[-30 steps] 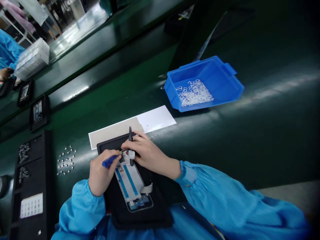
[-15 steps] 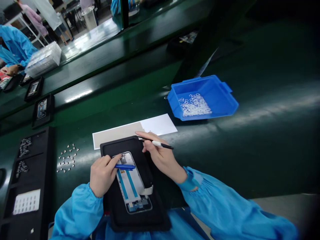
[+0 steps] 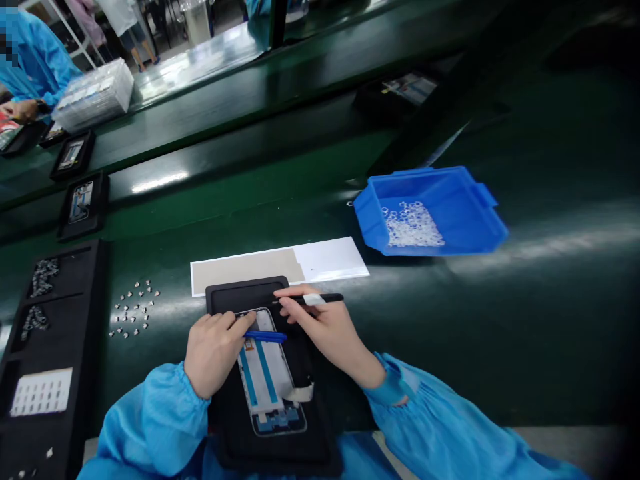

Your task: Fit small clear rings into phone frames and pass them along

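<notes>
A phone frame with two blue strips lies in a black holder tray in front of me. My left hand is closed round a blue tool that lies across the frame's upper end. My right hand pinches a black pen-like tool held level over the tray's top right corner. Both sleeves are blue.
A white and beige sheet lies beyond the tray. A blue bin of small clear rings stands at right. Small metal parts are scattered at left beside a black compartment tray. More holders and another person are at far left.
My right hand turned the black tool from upright over the frame to level and drew back to the right. The blue tool swung across the frame's top.
</notes>
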Action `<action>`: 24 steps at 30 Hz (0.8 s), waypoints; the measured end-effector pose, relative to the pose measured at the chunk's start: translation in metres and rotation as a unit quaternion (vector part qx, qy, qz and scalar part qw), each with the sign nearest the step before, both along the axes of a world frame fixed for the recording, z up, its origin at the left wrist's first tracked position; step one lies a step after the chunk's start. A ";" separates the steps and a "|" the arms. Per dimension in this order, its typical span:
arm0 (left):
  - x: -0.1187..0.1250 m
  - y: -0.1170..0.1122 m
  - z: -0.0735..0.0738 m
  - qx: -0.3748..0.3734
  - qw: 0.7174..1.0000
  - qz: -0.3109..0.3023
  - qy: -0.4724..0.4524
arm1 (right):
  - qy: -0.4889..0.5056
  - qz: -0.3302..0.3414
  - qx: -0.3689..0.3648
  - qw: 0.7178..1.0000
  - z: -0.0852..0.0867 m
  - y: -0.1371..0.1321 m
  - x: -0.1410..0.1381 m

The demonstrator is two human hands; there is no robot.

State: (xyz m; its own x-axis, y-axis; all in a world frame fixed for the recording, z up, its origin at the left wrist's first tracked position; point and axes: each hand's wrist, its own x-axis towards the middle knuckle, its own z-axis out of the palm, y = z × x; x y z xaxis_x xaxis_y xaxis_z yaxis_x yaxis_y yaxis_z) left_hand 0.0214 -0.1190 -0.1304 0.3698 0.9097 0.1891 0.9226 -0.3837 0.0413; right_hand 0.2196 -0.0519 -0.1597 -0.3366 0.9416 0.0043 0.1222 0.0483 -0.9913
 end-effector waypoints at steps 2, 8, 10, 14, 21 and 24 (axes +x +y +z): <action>-0.003 -0.003 -0.005 0.017 0.999 -0.009 -0.043 | -0.025 -0.006 0.019 0.999 -0.001 0.000 -0.001; -0.007 -0.014 -0.018 0.056 0.989 -0.031 -0.130 | -0.094 -0.002 0.143 0.985 0.005 0.001 -0.002; -0.007 -0.015 -0.019 0.059 0.989 -0.031 -0.133 | -0.111 0.012 0.167 0.980 0.007 0.001 -0.003; -0.005 -0.013 -0.019 0.064 0.987 -0.032 -0.146 | -0.127 0.028 0.186 0.974 0.007 0.000 -0.003; -0.005 -0.011 -0.019 0.061 0.988 -0.031 -0.138 | -0.125 0.048 0.218 0.967 0.007 -0.001 -0.005; -0.005 -0.012 -0.020 0.064 0.988 -0.030 -0.141 | -0.120 0.048 0.225 0.966 0.007 -0.002 -0.005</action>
